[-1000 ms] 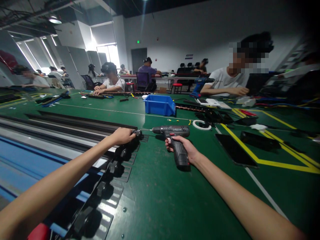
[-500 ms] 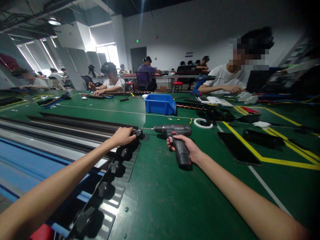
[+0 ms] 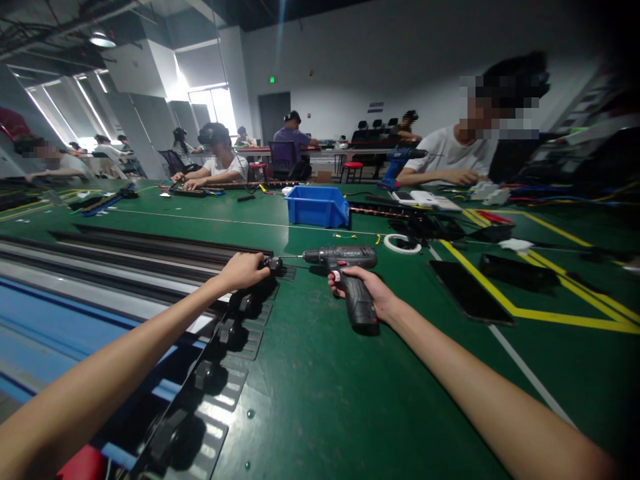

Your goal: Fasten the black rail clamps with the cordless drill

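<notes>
My right hand (image 3: 363,287) is wrapped round the grip of a black power drill (image 3: 357,293), whose long thin bit points left. The bit's tip is at or very near a black knob-like fitting (image 3: 273,265) at the end of the farthest dark rail. My left hand (image 3: 246,270) is closed at that rail end, its fingertips against the fitting. Long dark and silver rails (image 3: 150,257) lie side by side at the left. Along their near ends stand several more black fittings (image 3: 205,375) with slotted black plates (image 3: 233,387).
Beyond the drill are a blue bin (image 3: 317,207) and a white ring (image 3: 403,244). A black flat panel (image 3: 470,291) lies at the right, near yellow tape lines. Across the green table (image 3: 300,400), a person (image 3: 453,157) works near a blue drill (image 3: 399,167).
The whole view has shifted slightly. The drill and my right hand have moved a little left, closer to the fitting. My left hand keeps its place at the rail end.
</notes>
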A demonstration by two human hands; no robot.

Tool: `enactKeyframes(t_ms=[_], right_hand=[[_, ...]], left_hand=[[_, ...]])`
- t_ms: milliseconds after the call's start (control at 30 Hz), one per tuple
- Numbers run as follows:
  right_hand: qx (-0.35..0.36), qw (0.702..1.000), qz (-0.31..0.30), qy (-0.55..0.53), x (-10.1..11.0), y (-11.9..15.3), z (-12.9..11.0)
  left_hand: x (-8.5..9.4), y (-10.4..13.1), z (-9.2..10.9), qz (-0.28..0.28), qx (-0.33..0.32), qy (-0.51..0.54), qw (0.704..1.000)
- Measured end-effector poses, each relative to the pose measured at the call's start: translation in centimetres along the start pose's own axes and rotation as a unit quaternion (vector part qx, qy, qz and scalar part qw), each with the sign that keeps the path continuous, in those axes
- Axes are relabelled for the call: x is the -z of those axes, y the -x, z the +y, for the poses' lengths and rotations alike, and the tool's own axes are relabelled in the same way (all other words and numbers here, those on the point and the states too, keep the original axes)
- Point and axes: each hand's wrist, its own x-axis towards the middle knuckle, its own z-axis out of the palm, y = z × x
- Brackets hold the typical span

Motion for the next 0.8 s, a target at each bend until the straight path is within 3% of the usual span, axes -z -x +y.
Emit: enactKeyframes(t_ms=[533, 800], right_hand=[[-0.012, 1.000, 0.016, 0.002, -0.5, 0.2, -0.2], [0.025, 0.994, 0.041, 0.102, -1.4, 0.4, -0.5]], left_hand=[[-0.2, 0.0, 0.2, -0.001, -0.001, 0.000, 1.000], [-0.2, -0.1, 0.1, -0.002, -0.028, 0.015, 0.999]])
